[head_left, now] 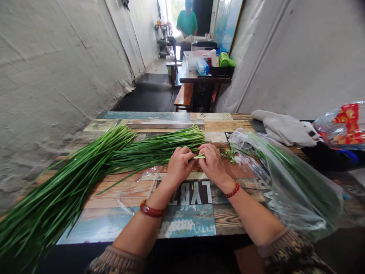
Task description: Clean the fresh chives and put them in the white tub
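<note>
My left hand (180, 164) and my right hand (212, 163) meet above the middle of the table, fingers closed. Between them a few garlic chives (199, 156) show their pale ends, pinched from both sides. Just beyond my hands lies a bunch of chives (162, 146), its cut ends pointing right. A larger heap of chives (71, 179) spreads along the left side and hangs over the front edge. Small chive scraps (229, 155) lie right of my right hand. Farther right, a clear plastic bag (308, 205) holds more chives.
The wood-patterned table (185, 224) carries a grey cloth item (281, 127) and a red-printed clear package (348, 125) at right. Behind stand a wooden bench (184, 95) and another table with a white bin (191, 61). A person in green (187, 23) stands at the back.
</note>
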Tool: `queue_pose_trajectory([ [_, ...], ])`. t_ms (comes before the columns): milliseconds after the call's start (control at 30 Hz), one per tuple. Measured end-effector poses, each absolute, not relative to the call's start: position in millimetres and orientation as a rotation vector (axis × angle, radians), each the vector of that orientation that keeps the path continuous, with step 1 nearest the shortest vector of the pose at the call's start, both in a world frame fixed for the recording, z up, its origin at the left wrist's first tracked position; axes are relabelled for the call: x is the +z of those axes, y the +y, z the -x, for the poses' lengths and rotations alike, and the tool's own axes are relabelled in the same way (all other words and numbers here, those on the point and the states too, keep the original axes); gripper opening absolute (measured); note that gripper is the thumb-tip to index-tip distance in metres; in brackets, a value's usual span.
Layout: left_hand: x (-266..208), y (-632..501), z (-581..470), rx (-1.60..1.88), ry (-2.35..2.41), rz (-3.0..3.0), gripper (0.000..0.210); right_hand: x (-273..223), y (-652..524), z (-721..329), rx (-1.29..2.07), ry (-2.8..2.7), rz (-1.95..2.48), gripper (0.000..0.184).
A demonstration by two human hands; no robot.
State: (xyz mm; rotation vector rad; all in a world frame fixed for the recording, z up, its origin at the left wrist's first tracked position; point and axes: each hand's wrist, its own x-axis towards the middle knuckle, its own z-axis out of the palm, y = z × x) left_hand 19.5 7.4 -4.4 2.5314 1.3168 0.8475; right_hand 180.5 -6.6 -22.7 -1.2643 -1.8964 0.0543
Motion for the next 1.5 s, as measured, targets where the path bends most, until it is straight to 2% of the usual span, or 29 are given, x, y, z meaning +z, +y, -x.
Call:
queue_pose_trajectory([
  [267, -4, 9, -17, 0.918, 1.322, -2.45, 0.013, -31, 11, -204, 0.399, -1.503, 1.307, 0.02],
  [433, -7, 17, -13, 0.862, 1.295, -2.363, 0.019, -19, 13, -232, 0.131, -1.58, 1.384, 0.022],
  [533, -8, 19, -13, 0.811, 1.313, -2.343, 0.026, -14, 10, -237, 0.102, -1.689, 1.404, 0.023],
  [667, -8, 19, -13, 0.81, 1.3, -2.306, 0.028, -11, 7, -230, 0.124, -1.759, 1.285, 0.005],
  [767, -8, 19, -12, 0.806, 1.289, -2.288, 0.029, -12, 6, -221, 0.195, -1.887, 1.135, 0.022],
  [900, -7, 18, -12, 0.785, 1.28, -2.271, 0.029, -15, 6, -215, 0.113, -2.026, 1.126, 0.008],
  [1033, -6, 18, -12, 0.776, 1.262, -2.253, 0.026, -15, 4, -213, 0.15, -2.018, 1.139, 0.012],
  [1300, -7, 19, -13, 0.754, 1.238, -2.229, 0.03, -21, 4, -199, 0.581, -1.476, 1.216, 0.022],
  [1500, -7, 18, -13, 0.8, 1.263, -2.231, 0.033, -14, 9, -229, 0.508, -1.395, 1.294, 0.034],
])
